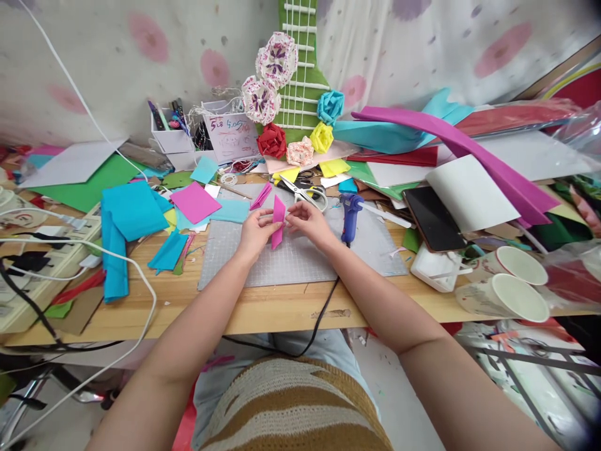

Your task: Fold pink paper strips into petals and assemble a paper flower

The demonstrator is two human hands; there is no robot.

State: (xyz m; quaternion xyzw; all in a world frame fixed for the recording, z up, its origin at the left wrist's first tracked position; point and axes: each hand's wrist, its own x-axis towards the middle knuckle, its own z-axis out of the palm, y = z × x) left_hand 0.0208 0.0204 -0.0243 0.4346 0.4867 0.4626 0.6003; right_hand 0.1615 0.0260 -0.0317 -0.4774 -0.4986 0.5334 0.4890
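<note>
Upright above the grey cutting mat (375, 250), a folded strip of bright pink paper (278, 213) is pinched by my left hand (259, 230), thumb across its face. My right hand (307, 222) has its fingers curled together at the strip's right edge; its fingertips are small and partly hidden. Another folded pink strip (261, 196) lies on the mat behind my left hand. White-handled scissors (319, 199) rest just beyond my right hand. A blue glue gun (350, 219) stands to the right, its black cord running toward me off the table edge.
Pink paper (196, 202) and blue paper sheets (134, 210) lie left, beside a power strip (14, 294). Behind stands a green guitar-shaped piece (300, 75) with crafted flowers. A phone (432, 216), a white tray (434, 266) and paper cups (504, 297) are at right.
</note>
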